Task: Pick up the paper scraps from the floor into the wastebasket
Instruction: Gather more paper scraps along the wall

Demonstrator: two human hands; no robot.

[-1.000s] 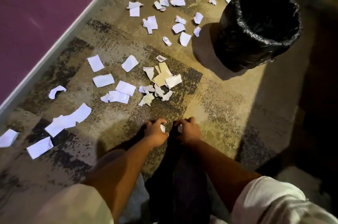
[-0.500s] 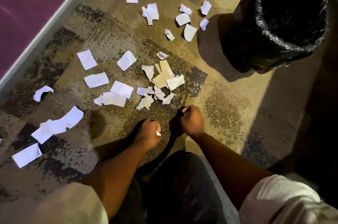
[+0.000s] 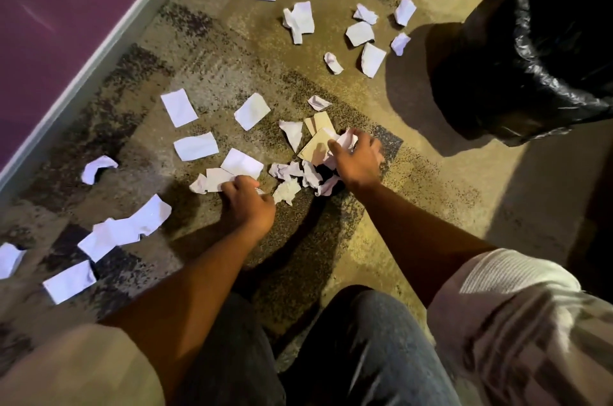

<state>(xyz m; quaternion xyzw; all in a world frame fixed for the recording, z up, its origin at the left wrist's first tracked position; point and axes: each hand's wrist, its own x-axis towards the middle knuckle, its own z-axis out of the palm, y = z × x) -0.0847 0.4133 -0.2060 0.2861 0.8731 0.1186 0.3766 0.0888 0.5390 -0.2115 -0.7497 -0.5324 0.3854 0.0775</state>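
Several white paper scraps lie scattered over the patterned carpet. My right hand (image 3: 356, 162) curls its fingers round a crumpled white scrap (image 3: 345, 142) on top of a tan piece of paper (image 3: 315, 147). More crumpled scraps (image 3: 292, 173) lie just left of that hand. My left hand (image 3: 248, 201) is down on the carpet with curled fingers pinching the edge of flat white scraps (image 3: 229, 173). The wastebasket (image 3: 527, 50), lined with a black plastic bag, stands upright at the upper right, apart from both hands.
A purple wall (image 3: 49, 7) with a pale baseboard (image 3: 99, 67) runs along the left. More scraps (image 3: 361, 30) lie beyond my hands near the wastebasket, others (image 3: 119, 233) at the lower left. My knees in dark jeans (image 3: 365, 356) fill the bottom.
Both hands moved forward from near my knees to the cluster of scraps. The right hand reached the crumpled pile and closed on a scrap; the left reached the flat scraps.
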